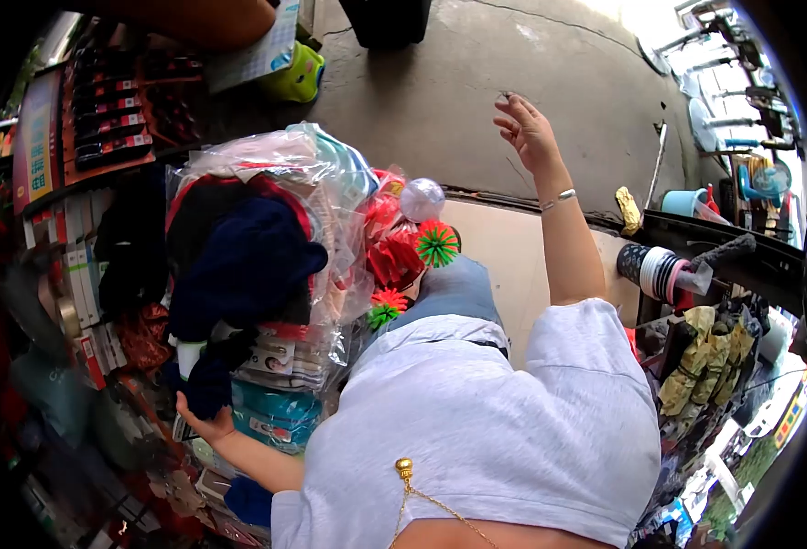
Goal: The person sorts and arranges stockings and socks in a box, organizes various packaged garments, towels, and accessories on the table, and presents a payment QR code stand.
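My left hand [209, 425] is at the lower left, with its fingers around the lower end of a dark navy cloth piece [206, 389] that has a white tag. Above it, a larger navy cloth item [243, 261] lies over a stack of clear plastic-wrapped goods [330, 238]. My right arm reaches out over the floor. At its end my right hand [529, 135] has its fingertips pinched together on a small dark thing [506, 95], too small to name.
Red and green spiky balls [437, 243] and a shiny pale ball [422, 199] sit beside the stack. A rack of packaged tools [110, 119] stands at upper left. On the right are a light-blue tub [684, 202], striped rolls [661, 273] and camouflage gloves [696, 357]. A black bin [385, 23] stands ahead.
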